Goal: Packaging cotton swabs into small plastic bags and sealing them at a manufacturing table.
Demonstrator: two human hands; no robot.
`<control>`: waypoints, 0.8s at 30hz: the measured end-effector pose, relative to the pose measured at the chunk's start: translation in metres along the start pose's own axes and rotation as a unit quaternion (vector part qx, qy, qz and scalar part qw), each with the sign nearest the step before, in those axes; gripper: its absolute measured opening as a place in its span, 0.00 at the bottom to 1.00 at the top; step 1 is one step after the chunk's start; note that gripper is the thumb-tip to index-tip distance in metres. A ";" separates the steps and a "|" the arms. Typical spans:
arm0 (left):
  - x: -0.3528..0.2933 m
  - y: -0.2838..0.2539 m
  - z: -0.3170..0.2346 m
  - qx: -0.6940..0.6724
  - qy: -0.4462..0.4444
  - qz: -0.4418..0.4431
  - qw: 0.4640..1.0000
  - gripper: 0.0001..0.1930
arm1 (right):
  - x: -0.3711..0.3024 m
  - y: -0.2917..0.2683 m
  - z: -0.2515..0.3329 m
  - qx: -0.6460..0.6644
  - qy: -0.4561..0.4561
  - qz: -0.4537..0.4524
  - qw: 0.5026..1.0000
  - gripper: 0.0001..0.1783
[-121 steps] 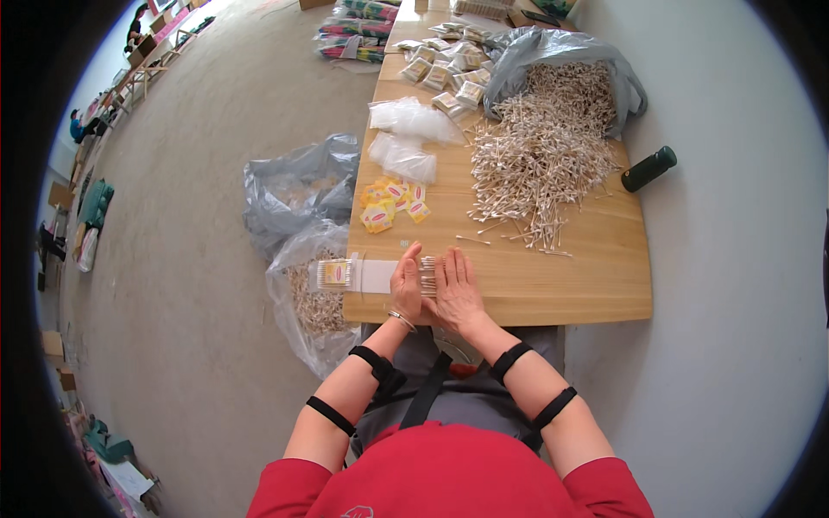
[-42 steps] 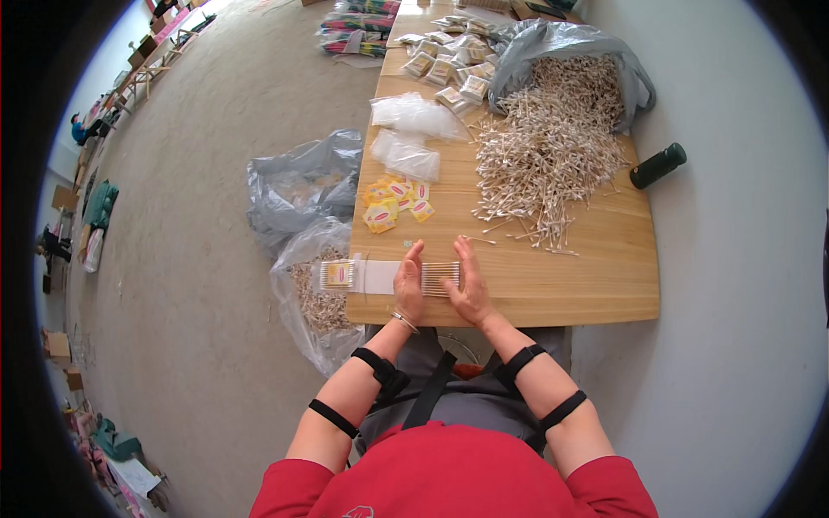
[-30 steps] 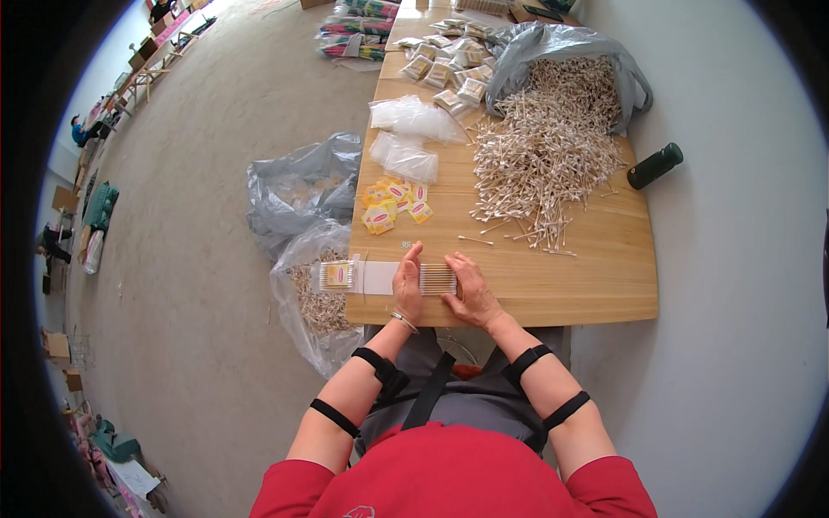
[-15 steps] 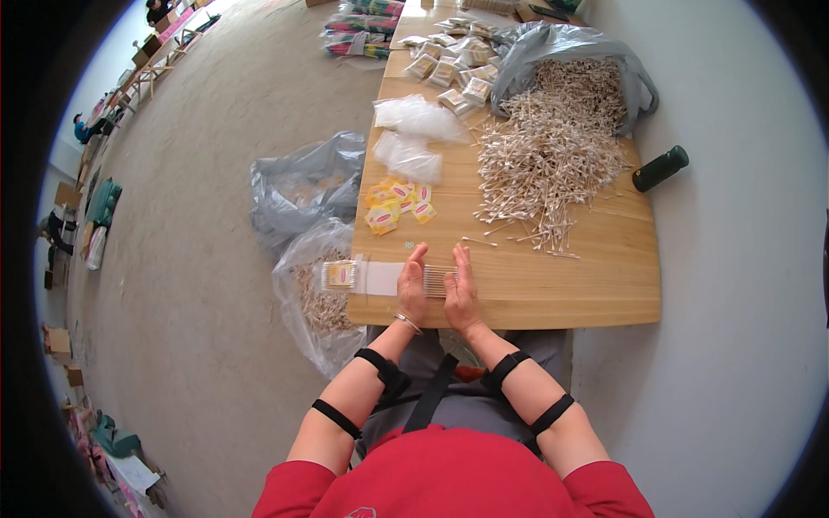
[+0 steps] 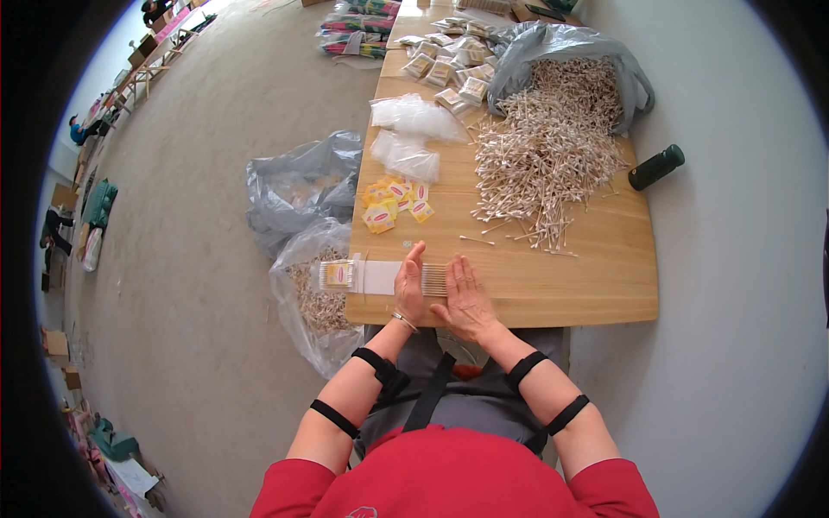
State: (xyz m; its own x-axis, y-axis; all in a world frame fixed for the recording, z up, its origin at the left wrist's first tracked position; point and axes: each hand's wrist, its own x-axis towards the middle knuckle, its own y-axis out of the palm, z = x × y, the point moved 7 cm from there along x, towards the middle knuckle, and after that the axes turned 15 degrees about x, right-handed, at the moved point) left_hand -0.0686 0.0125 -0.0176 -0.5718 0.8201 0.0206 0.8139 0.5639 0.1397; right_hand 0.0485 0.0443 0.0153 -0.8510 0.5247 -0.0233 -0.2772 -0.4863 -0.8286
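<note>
A row of cotton swabs (image 5: 434, 280) lies side by side on the table near its front edge, between my two hands. My left hand (image 5: 409, 287) stands on edge at the row's left end, fingers stretched out. At the right end my right hand (image 5: 467, 302) is tilted nearly flat, palm down, its fingers straight and the fingertips touching the swabs. Left of my left hand lies a white strip (image 5: 376, 278), and beyond it a clear packet of swabs with a yellow card (image 5: 338, 274) reaches over the table's left edge.
A large heap of loose swabs (image 5: 544, 164) spills from a grey plastic bag (image 5: 637, 82). Yellow cards (image 5: 380, 216), clear bags (image 5: 406, 157) and filled packets (image 5: 449, 69) lie along the left side. A dark green bottle (image 5: 658, 167) is by the wall; bags (image 5: 302, 190) stand left of the table.
My right hand has turned from standing on edge to lying nearly palm down, its wrist shifting right. My left hand has stayed beside the swabs.
</note>
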 end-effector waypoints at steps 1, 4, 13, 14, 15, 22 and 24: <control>0.001 0.001 0.000 0.003 0.005 0.007 1.000 0.31 | 0.001 0.000 0.002 0.000 0.000 -0.001 1.000 0.51; 0.003 0.008 0.001 -0.022 0.020 0.016 0.999 0.31 | 0.001 0.002 0.005 -0.052 0.024 0.002 0.998 0.54; -0.008 -0.014 -0.024 0.234 0.044 0.028 0.971 0.22 | 0.000 0.000 0.010 -0.031 0.005 0.002 1.000 0.64; -0.015 -0.021 -0.031 0.235 0.043 0.030 0.971 0.22 | 0.000 0.001 0.009 -0.031 0.007 0.003 0.999 0.65; -0.025 -0.021 -0.048 0.364 0.101 0.061 0.924 0.22 | 0.001 0.000 0.008 -0.032 0.007 0.004 0.999 0.65; -0.070 -0.007 -0.070 0.630 0.168 0.181 0.737 0.28 | 0.000 0.004 0.006 -0.077 0.010 0.009 0.997 0.65; -0.069 -0.002 -0.070 0.647 0.147 0.192 0.723 0.29 | 0.000 0.003 0.007 -0.047 -0.008 -0.020 0.999 0.64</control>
State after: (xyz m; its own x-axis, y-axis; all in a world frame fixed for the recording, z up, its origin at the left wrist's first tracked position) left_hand -0.0382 -0.0517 0.0503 -0.1208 0.9915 0.0474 0.2253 0.0739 -0.9715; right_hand 0.0442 0.0382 0.0165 -0.8478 0.5299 0.0190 -0.2678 -0.3970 -0.8779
